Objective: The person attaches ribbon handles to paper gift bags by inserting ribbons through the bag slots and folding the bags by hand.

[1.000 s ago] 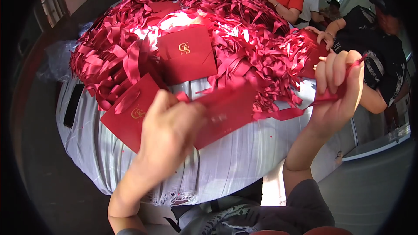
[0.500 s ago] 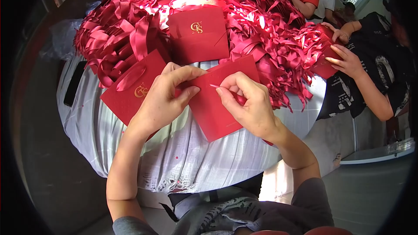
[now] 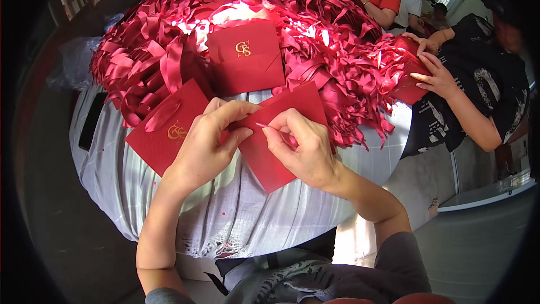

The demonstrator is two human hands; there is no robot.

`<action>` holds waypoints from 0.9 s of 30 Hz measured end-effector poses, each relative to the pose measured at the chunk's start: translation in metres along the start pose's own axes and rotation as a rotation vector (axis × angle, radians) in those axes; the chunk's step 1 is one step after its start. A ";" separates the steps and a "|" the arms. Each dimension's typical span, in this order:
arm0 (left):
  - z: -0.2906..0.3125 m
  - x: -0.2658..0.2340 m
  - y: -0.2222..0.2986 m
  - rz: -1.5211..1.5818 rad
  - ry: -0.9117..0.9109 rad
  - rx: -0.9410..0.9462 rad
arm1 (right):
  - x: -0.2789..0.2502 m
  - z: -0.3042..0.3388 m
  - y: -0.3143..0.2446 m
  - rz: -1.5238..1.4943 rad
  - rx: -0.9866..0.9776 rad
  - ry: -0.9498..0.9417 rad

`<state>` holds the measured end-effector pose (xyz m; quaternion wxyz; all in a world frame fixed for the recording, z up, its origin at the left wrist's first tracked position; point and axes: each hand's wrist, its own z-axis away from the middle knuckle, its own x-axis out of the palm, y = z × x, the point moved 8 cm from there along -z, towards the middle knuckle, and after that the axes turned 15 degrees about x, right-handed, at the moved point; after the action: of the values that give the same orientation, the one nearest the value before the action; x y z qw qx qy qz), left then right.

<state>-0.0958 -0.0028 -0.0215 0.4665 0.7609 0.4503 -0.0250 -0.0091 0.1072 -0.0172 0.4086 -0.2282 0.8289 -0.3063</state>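
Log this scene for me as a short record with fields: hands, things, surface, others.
Right hand: the right hand pinches a thin red ribbon over a flat red bag
Left hand: the left hand is at that bag's left edge; grip unclear
Nearby: a second red bag left, a third red bag beyond, both with gold emblems; a ribbon heap
Surface: white cloth
Others: co-worker's hand at right

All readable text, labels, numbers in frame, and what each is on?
Wording not copied here; placement only:
Middle bag: gold monogram, clear.
Left bag: gold monogram, clear.
Held bag: any marks too faint to read.
Co-worker's bag: faint marks, too small to read.
Black shirt: pale marks, can't tell if text.
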 end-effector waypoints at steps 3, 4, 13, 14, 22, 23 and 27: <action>-0.002 -0.001 0.010 -0.042 0.013 0.038 | -0.001 0.001 -0.002 0.022 0.000 0.006; -0.002 -0.001 0.014 -0.065 0.010 0.051 | -0.003 0.001 -0.004 0.023 -0.009 0.012; -0.019 0.012 0.074 -0.416 -0.064 0.367 | -0.028 0.008 -0.031 0.184 -0.047 0.068; -0.019 0.015 0.079 -0.471 -0.065 0.397 | -0.031 0.007 -0.029 0.143 0.003 0.055; -0.024 0.031 0.084 -0.516 -0.047 0.412 | -0.032 0.012 -0.016 0.028 0.099 0.094; -0.023 0.032 0.084 -0.524 -0.046 0.407 | -0.033 0.012 -0.016 0.004 0.132 0.100; -0.023 0.033 0.086 -0.548 -0.073 0.378 | -0.031 0.019 -0.022 0.138 0.079 0.194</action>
<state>-0.0242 0.0225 0.0358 0.3087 0.6832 0.6087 -0.2597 0.0266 0.1056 0.0057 0.3553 -0.1234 0.8656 -0.3306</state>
